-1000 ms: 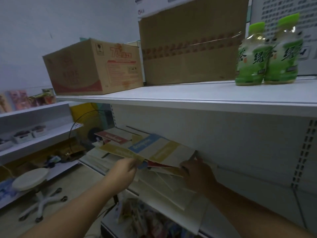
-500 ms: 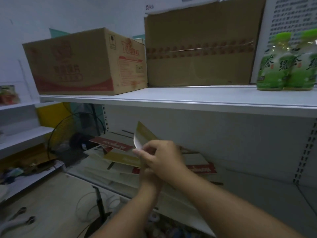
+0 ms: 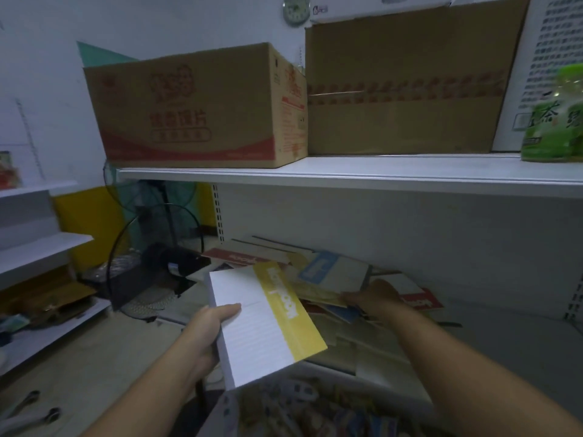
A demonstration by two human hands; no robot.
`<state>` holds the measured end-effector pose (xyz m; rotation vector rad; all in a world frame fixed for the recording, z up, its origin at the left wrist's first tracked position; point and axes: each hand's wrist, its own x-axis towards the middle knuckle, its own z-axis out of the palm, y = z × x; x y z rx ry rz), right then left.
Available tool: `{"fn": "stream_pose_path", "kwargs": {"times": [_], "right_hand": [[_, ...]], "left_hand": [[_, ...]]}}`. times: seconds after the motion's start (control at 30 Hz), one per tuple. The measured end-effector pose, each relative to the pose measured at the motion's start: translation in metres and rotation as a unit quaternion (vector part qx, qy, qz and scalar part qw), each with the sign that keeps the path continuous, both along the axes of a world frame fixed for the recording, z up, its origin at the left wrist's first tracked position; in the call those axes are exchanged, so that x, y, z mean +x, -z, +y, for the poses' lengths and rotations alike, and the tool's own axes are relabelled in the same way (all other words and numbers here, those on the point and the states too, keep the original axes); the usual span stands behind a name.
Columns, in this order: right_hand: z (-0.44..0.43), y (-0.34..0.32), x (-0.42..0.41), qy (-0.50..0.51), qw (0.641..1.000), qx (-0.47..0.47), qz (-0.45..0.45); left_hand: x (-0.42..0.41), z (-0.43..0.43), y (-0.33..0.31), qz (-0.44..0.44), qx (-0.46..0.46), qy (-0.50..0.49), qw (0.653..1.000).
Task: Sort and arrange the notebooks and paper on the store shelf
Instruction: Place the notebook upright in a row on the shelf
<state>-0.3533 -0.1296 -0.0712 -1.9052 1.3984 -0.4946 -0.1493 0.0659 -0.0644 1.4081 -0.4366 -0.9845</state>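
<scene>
My left hand (image 3: 206,329) grips a white notebook with a yellow band (image 3: 262,323) by its left edge, holding it out in front of the shelf. A loose pile of notebooks and paper (image 3: 318,279) lies on the lower shelf (image 3: 492,342): a blue-labelled one (image 3: 328,269), red-banded ones (image 3: 239,257) and pale sheets. My right hand (image 3: 375,299) reaches into this pile and pinches the edge of a thin yellowish notebook (image 3: 318,296). Its fingertips are partly hidden among the sheets.
The upper shelf (image 3: 347,176) carries two cardboard boxes (image 3: 195,108) (image 3: 407,86) and green tea bottles (image 3: 555,121) at the right. A black fan (image 3: 157,257) stands to the left on the floor. White side shelves (image 3: 38,247) run along the left wall.
Both hands were together at the pile; now my left hand has pulled the yellow-banded notebook out toward me and my right hand has gone back into the pile. The view shifted right.
</scene>
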Motion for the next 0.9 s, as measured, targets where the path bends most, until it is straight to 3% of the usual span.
{"fn": "stream_pose_path", "kwargs": {"times": [0.2,0.43,0.53,0.6,0.7,0.77,0.9], "right_hand": [[0.004,-0.001,0.014,0.081,0.996,0.031,-0.015],[-0.005,0.011,0.016,0.126,0.992,-0.029,0.002],[-0.018,0.012,0.008,0.158,0.983,-0.024,-0.087],[-0.030,0.011,-0.001,0.177,0.964,0.016,-0.197],[-0.036,0.007,-0.018,0.212,0.877,0.092,-0.421],[-0.036,0.006,-0.024,0.158,0.850,0.137,-0.483],[-0.018,-0.015,-0.016,-0.047,0.919,0.105,-0.378]], "left_hand": [[0.019,0.006,0.008,0.031,0.037,0.038,0.998],[0.021,-0.011,0.009,0.036,0.042,0.037,0.998],[0.032,-0.012,0.007,0.026,0.050,0.019,0.998],[0.046,-0.012,0.005,-0.006,0.058,0.000,0.998],[0.057,-0.010,0.003,-0.049,0.076,-0.002,0.996],[0.057,-0.008,0.002,-0.064,0.090,0.010,0.994],[0.058,-0.010,0.007,-0.050,0.104,0.041,0.992]]}}
